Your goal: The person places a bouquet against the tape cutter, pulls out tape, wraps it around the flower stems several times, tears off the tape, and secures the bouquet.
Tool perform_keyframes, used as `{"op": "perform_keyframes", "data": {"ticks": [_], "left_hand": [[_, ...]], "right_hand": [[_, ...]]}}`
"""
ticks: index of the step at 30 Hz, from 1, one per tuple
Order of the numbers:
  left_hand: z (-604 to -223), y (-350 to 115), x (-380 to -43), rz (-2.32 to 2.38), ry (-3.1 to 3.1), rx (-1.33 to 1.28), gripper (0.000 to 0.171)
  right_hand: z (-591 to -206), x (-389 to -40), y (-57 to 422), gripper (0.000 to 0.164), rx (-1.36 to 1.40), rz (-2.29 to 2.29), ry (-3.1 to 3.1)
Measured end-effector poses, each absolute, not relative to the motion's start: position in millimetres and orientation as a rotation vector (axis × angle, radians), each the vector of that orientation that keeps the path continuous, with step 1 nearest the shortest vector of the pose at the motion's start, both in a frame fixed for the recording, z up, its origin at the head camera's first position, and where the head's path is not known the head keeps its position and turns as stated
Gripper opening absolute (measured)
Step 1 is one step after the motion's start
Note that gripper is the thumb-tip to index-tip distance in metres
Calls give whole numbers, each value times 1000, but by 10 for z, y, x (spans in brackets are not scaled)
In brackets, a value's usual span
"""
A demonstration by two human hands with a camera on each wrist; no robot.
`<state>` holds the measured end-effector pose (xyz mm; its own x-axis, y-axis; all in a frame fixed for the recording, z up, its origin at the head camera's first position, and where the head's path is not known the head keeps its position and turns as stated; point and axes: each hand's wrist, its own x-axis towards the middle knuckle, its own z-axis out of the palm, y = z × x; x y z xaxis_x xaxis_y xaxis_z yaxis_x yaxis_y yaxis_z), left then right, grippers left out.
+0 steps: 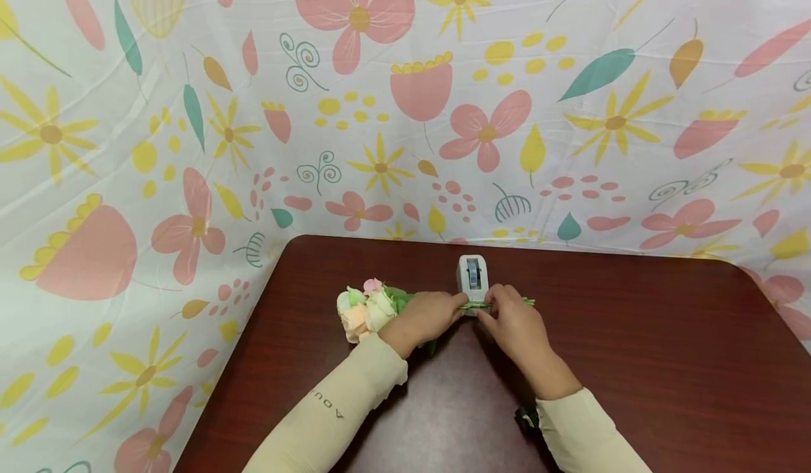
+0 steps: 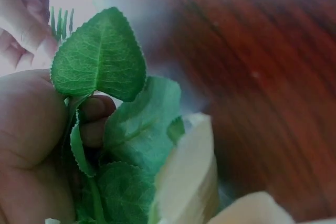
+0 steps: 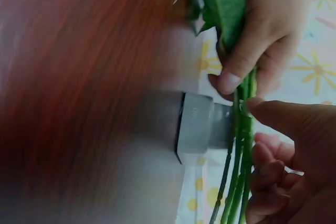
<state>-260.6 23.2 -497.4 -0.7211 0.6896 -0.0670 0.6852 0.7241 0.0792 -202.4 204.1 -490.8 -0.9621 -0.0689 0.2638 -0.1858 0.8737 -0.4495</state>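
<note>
A bunch of cream, peach and pink flowers (image 1: 370,311) with green leaves (image 2: 100,59) lies sideways on the table in the head view, blooms to the left. My left hand (image 1: 427,318) grips its green stems (image 3: 241,150) below the leaves. My right hand (image 1: 519,325) pinches the stems nearer their cut ends, thumb on the near side in the right wrist view and other fingers curled. Just beyond the stems stands a white tape dispenser (image 1: 472,270) with a roll in it. A greyish strip, apparently tape, lies against the stems between both hands.
The dark red wooden table (image 1: 633,360) spreads around the hands. A floral-print cloth (image 1: 405,142) hangs behind it and along the left. Beside the right sleeve (image 1: 586,431) shows a small dark object (image 1: 527,418), its kind unclear.
</note>
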Motion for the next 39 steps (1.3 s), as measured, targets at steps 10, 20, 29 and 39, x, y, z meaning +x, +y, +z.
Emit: {"op": "perform_keyframes", "data": {"ticks": [10, 20, 29, 39], "left_hand": [[-4965, 233, -2608, 82, 2843, 1137, 18], [-4967, 232, -2609, 122, 2836, 1124, 16], [-4972, 226, -2619, 121, 2821, 1135, 18], [-4978, 230, -2633, 115, 2817, 1137, 19]], "right_hand": [[-4908, -2157, 2091, 29, 450, 495, -2723], [-4933, -2252, 2098, 38, 603, 349, -2634], [-4977, -2246, 2148, 48, 436, 320, -2695], [-4983, -2245, 2157, 45, 382, 377, -2781]]}}
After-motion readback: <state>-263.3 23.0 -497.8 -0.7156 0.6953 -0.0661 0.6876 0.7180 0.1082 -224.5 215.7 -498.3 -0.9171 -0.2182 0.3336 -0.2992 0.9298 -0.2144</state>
